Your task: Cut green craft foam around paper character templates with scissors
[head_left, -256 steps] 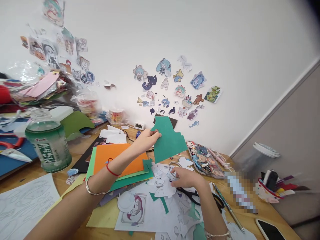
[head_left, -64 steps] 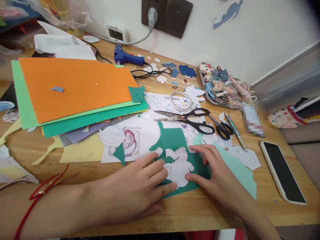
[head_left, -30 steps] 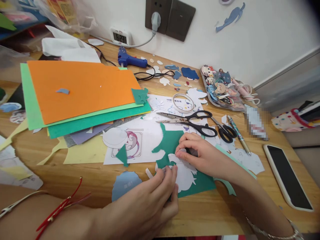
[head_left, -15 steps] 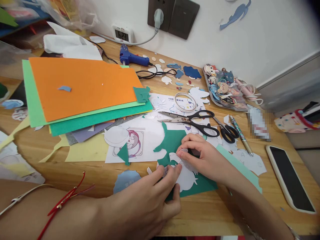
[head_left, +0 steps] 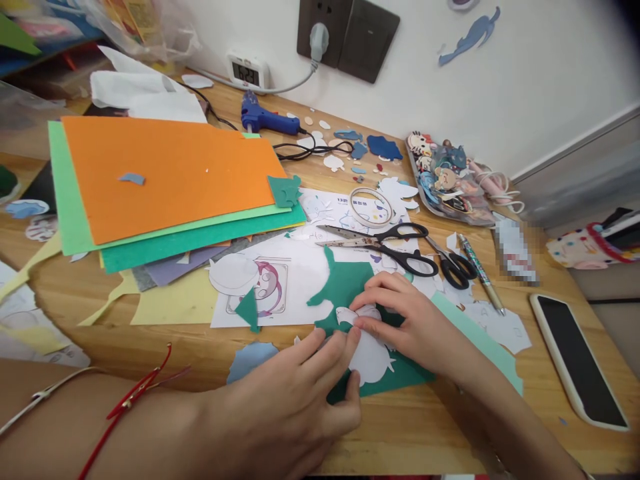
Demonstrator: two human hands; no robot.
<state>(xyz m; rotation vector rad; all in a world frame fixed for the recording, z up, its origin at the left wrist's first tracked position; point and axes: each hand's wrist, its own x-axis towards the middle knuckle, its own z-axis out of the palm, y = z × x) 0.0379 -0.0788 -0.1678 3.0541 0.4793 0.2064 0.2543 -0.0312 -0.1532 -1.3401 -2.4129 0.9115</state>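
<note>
A white paper cutout (head_left: 369, 359) lies over a dark green sheet (head_left: 345, 280) near the front of the desk. My left hand (head_left: 305, 387) rests at its left side, fingertips pressed on the paper and the thumb low by the green sheet's edge. From the right, my right hand (head_left: 407, 320) pinches a small white paper piece (head_left: 367, 311) on top, its thumb and fingers close together. My two hands nearly touch at the fingertips. Part of the cutout is hidden under my left fingers.
Scissors (head_left: 383, 241) and a tape ring (head_left: 371, 207) lie just behind. Orange and green sheets (head_left: 175, 177) are stacked at the left. A blue glue gun (head_left: 270, 120) is further back; a phone (head_left: 580, 360) and a pen (head_left: 481, 273) lie at the right.
My right thumb and fingers have shifted slightly on the small white piece, which now sits a little flatter. My left hand has barely moved. The camera view has shifted slightly.
</note>
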